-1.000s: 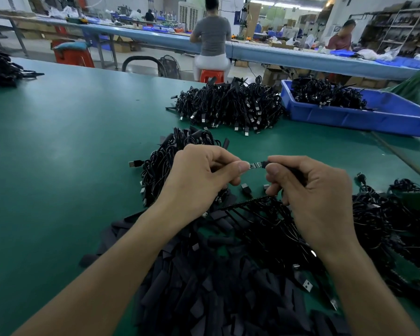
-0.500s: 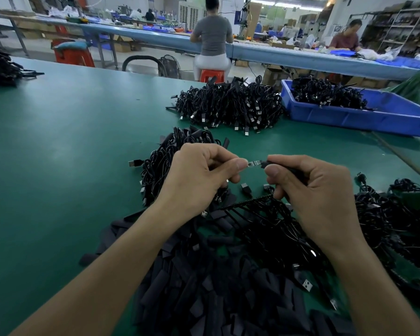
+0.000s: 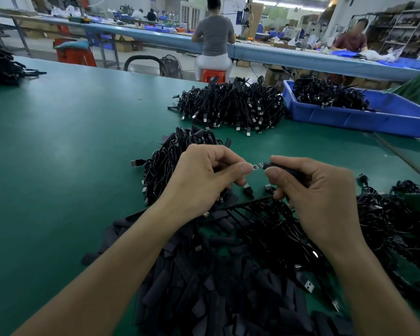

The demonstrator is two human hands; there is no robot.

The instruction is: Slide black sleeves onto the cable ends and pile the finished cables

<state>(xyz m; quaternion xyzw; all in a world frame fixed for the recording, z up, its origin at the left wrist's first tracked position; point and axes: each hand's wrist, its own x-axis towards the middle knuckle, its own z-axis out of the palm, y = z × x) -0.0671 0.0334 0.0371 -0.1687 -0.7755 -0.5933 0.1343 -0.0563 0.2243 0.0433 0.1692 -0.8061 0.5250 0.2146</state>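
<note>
A green table [image 3: 58, 146] filled the lower frame. Across the top ran a long blue table [image 3: 289, 56], with an orange stool [image 3: 74, 58] at upper left and metal shelving [image 3: 405, 30] at upper right.

Blue bin [image 3: 374, 120] on green table [image 3: 58, 141]; red stool [image 3: 74, 58] beyond.

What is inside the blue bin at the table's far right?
A heap of black cables fills the left part of the blue bin. Its near wall hides the floor, so anything lower cannot be seen.
</note>
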